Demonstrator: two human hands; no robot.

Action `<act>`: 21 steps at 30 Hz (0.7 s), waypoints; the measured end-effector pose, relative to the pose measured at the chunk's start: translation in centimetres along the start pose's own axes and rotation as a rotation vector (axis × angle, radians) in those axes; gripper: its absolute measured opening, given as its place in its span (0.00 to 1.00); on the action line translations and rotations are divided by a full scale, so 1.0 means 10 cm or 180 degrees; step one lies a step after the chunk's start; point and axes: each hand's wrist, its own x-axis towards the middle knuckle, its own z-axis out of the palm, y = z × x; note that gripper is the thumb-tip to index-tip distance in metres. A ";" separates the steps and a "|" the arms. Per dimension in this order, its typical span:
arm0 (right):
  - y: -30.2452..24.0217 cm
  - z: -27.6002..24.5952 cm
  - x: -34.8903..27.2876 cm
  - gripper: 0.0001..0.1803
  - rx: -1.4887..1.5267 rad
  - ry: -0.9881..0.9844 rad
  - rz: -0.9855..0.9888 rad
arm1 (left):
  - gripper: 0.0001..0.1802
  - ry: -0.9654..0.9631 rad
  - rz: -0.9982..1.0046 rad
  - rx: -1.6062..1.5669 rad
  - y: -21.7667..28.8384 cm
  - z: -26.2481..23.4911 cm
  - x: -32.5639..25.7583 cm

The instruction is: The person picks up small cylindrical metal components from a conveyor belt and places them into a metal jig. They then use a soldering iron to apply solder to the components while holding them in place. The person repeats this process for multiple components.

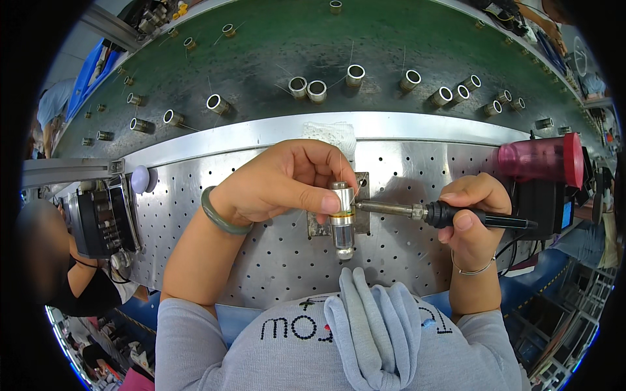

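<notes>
Between the thumb and fingers of my left hand (277, 182) is a small metal-and-glass cylinder (343, 228), roughly upright in the picture, with a silver upper part, a yellowish band and a clear section below. A thin wire sticks up from its top. My right hand (477, 212) grips a soldering iron (450, 215) by its black handle, pointing left. The iron's tip meets or nearly meets the cylinder's side close to my left thumb; exact contact is too small to tell. Beneath the cylinder lies a flat metal block (318, 228), partly hidden by my left hand.
A perforated metal work plate (417, 260) spans the bench. Beyond its rail, a green conveyor belt (274, 58) carries several metal cylinders with wires. A folded white cloth (329, 133) lies at the rail. At right are a pink tumbler (538, 161) and black box (541, 205); another person sits left.
</notes>
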 end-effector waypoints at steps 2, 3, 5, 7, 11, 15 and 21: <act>-0.01 0.02 0.00 0.10 0.0017 0.0015 0.0042 | 0.23 0.0021 0.0022 0.0012 -0.02 -0.01 0.00; -0.01 0.02 0.00 0.10 0.0026 0.0022 0.0063 | 0.23 0.0018 0.0016 0.0010 -0.02 -0.01 -0.01; 0.00 0.02 0.00 0.11 0.0073 0.0009 -0.0003 | 0.23 0.0004 -0.0007 0.0010 0.01 0.00 -0.01; 0.00 0.02 0.00 0.11 0.0074 0.0028 -0.0044 | 0.26 0.0026 -0.0006 0.0001 0.04 0.02 -0.01; -0.01 -0.02 0.02 0.12 0.0020 0.0148 -0.0145 | 0.34 -0.0070 0.0281 -0.0158 0.10 0.12 0.00; -0.02 -0.05 0.03 0.12 0.0014 0.0200 -0.0225 | 0.39 -0.0056 0.0147 -0.0489 0.09 0.05 -0.04; -0.04 -0.04 0.01 0.11 0.0056 0.0122 -0.0082 | 0.23 0.0201 0.0170 0.0143 0.04 0.00 -0.06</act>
